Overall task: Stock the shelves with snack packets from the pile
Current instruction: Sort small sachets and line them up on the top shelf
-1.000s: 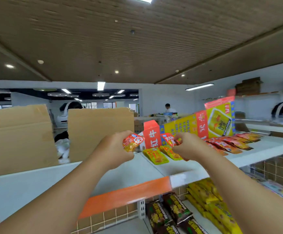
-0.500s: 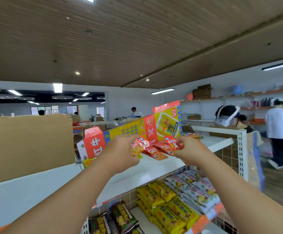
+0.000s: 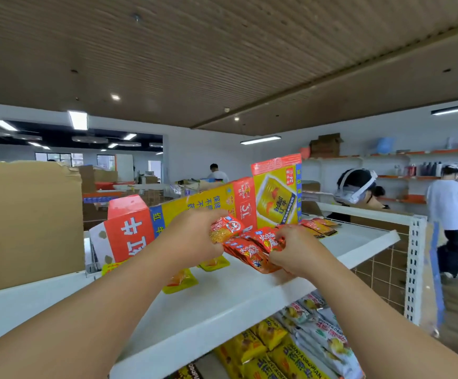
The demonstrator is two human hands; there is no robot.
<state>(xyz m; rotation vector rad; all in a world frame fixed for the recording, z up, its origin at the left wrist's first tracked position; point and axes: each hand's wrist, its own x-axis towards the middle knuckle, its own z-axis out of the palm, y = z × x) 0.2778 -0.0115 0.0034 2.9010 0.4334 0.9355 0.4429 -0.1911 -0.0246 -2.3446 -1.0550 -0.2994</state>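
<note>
White top shelf point(image 3: 236, 302), slatted ceiling point(image 3: 222, 50): your left hand point(image 3: 195, 236) and right hand point(image 3: 294, 253) clamp fingers on red snack packets point(image 3: 249, 248).

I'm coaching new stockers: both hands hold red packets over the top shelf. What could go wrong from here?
The right hand grips a bunch of red packets near the shelf edge; one might slip off. The leaning drink carton stands behind the left hand; a nudge could topple it.

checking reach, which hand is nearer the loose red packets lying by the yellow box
Right. The right hand is just in front of the loose red packets, slightly left of them; the left hand is farther off to their left.
</note>
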